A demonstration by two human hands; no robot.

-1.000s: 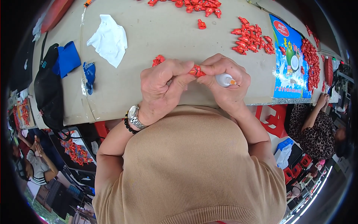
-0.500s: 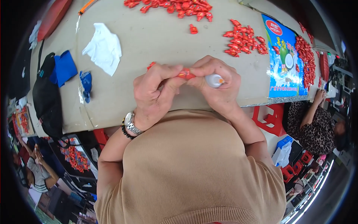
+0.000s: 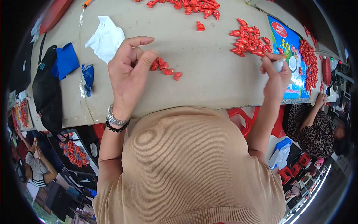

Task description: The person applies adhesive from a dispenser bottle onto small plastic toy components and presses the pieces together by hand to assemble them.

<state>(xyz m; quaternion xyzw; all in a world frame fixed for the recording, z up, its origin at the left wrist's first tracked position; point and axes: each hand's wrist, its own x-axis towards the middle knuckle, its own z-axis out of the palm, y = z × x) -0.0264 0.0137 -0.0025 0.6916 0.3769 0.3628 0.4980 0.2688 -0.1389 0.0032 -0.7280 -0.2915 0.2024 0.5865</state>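
Note:
My left hand (image 3: 126, 72) hovers over the table with thumb and forefinger apart and nothing between them. Beside its thumb lies a short row of small shiny red pieces (image 3: 168, 71); the hand partly covers that row. My right hand (image 3: 275, 76) is closed around a small white bottle (image 3: 278, 65) with an orange tip, tucked in the palm. Its thumb and forefinger reach to the near edge of a cluster of like red pieces (image 3: 244, 37). Whether they pinch a piece there I cannot tell.
A larger red heap (image 3: 197, 6) and a lone red piece (image 3: 200, 25) lie farther back. At right is a blue printed bag (image 3: 278, 31) beside another red heap (image 3: 308, 63). Left are a white cloth (image 3: 106, 37), blue scraps (image 3: 68, 61) and a black bag (image 3: 47, 93). Other people sit on both sides.
My hands have parted from the red piece they held together. The left has moved left and opened; the right has gone right to the cluster, still with the bottle.

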